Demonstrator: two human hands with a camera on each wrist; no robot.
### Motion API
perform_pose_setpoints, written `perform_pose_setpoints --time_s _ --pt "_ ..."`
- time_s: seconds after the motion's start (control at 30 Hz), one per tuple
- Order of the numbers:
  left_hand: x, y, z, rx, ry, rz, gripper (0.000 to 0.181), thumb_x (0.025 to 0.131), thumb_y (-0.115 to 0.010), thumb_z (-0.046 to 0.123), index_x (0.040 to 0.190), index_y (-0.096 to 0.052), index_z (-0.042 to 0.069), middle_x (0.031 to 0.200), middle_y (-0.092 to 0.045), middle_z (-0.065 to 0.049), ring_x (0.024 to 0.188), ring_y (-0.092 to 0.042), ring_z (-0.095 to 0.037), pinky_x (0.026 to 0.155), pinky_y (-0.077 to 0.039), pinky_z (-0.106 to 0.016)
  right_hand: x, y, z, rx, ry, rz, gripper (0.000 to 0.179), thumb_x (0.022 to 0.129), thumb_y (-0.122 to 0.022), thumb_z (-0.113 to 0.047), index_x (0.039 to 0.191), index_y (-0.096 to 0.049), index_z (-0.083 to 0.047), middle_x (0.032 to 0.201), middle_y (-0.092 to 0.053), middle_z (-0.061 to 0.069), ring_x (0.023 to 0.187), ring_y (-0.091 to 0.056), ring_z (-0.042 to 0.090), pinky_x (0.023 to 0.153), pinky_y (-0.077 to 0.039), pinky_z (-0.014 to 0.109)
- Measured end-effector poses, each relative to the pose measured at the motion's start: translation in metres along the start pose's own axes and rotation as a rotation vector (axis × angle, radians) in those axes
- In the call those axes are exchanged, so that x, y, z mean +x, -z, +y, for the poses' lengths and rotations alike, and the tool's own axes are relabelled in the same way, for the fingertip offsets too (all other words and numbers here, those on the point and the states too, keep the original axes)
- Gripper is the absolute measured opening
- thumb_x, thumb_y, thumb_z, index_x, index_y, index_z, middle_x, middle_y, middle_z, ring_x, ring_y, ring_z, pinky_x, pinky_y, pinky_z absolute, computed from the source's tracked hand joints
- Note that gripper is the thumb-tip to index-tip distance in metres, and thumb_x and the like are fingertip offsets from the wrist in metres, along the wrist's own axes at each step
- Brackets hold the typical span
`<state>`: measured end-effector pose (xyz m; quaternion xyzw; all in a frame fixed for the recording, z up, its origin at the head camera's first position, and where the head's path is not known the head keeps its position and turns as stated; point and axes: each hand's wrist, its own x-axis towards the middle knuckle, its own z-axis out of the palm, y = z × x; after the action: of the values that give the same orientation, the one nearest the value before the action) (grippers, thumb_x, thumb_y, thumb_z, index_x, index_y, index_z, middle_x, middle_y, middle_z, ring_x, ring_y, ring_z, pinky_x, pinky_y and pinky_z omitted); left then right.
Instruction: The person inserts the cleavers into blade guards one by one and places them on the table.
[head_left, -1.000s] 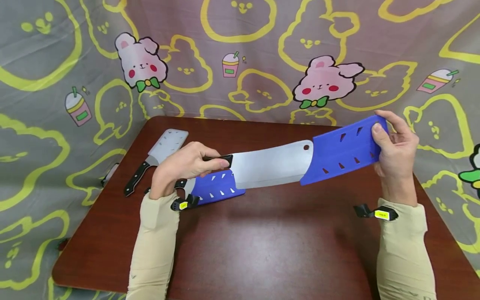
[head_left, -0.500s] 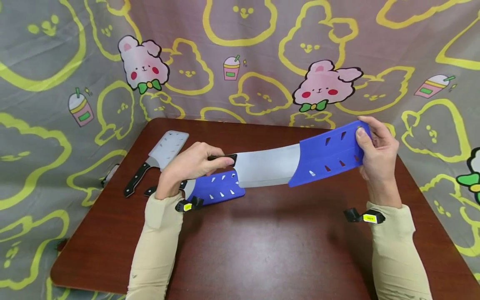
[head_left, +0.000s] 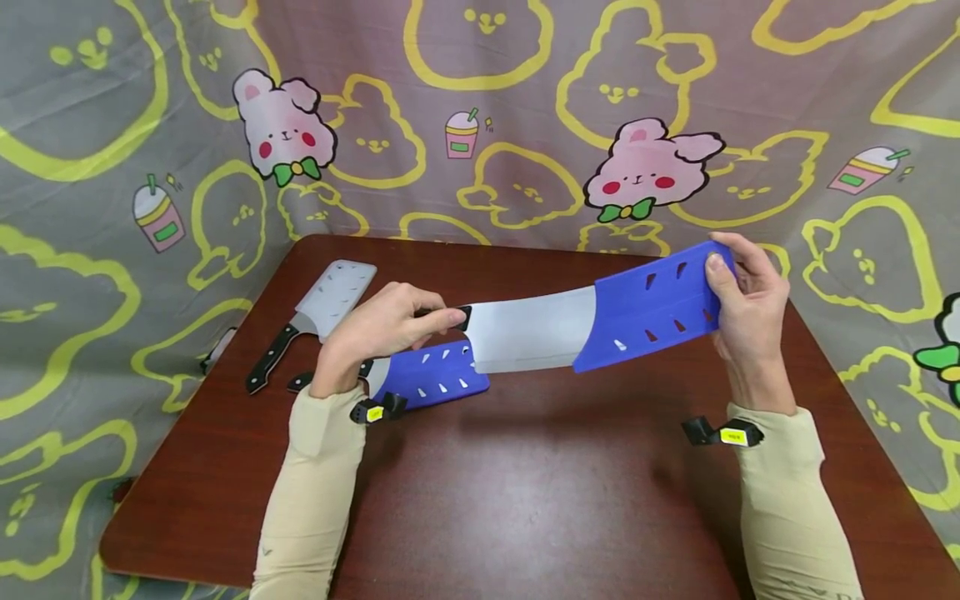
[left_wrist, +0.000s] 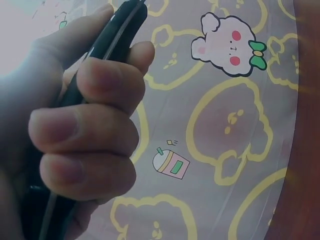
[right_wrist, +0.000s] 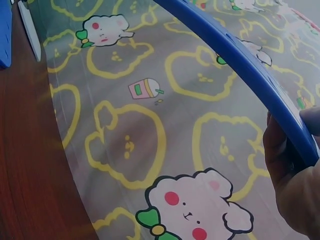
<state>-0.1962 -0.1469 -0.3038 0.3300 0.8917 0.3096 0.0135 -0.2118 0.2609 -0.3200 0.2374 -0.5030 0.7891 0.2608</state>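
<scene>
My left hand (head_left: pixel 390 325) grips the black handle (left_wrist: pixel 112 42) of a cleaver, its fingers curled round it in the left wrist view. The cleaver's broad steel blade (head_left: pixel 532 332) points right, held in the air above the table. Its far end is hidden inside a blue blade cover (head_left: pixel 652 304) with small slanted slots. At the cover's right end my right hand (head_left: pixel 750 312) pinches it, thumb on the near face and fingers behind. In the right wrist view the cover (right_wrist: pixel 240 60) shows edge-on between thumb and fingers.
Behind the left hand, a second cleaver in a blue cover (head_left: pixel 427 375) lies on the brown table (head_left: pixel 555 500). Farther left lies another black-handled cleaver in a white cover (head_left: pixel 337 292). A patterned curtain (head_left: pixel 525 108) stands behind the table and along both sides.
My right hand has moved left with the blue cover, which now hides more of the blade, including the hole near its tip. The left hand has shifted slightly right, still gripping the handle.
</scene>
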Motion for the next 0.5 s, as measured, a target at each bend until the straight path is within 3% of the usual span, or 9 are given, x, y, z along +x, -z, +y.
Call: perform_pose_setpoints --time_s 0.13,0.33,0.5 --pt "0.000 -0.002 0.001 0.002 0.001 0.014 0.034 0.091 -0.054 0.045 0.067 -0.059 0.022 0.048 -0.046 0.006 0.043 -0.047 -0.010 0.049 -0.038 -0.029 -0.002 -0.005 0.001 -0.012 -0.009 -0.003 0.031 0.088 -0.053 0.008 0.116 -0.049 0.019 0.087 -0.059 0.018 0.063 -0.063 0.019 0.052 -0.051 0.024" --pt "0.008 -0.009 0.009 -0.028 -0.011 0.022 0.036 0.092 -0.050 0.046 0.069 -0.057 0.020 0.050 -0.046 0.005 0.045 -0.047 -0.010 0.054 -0.040 -0.028 -0.013 -0.021 0.009 -0.055 -0.104 -0.022 0.033 0.091 -0.052 0.000 0.122 -0.048 0.012 0.087 -0.062 0.017 0.066 -0.066 0.021 0.054 -0.054 0.029" --pt "0.011 -0.014 0.014 -0.033 0.007 0.027 0.037 0.092 -0.049 0.049 0.075 -0.062 0.019 0.052 -0.048 0.005 0.046 -0.048 -0.010 0.054 -0.041 -0.029 -0.023 -0.034 0.015 -0.075 -0.138 -0.025 0.033 0.091 -0.052 -0.001 0.123 -0.048 0.009 0.089 -0.063 0.016 0.066 -0.066 0.020 0.053 -0.053 0.030"
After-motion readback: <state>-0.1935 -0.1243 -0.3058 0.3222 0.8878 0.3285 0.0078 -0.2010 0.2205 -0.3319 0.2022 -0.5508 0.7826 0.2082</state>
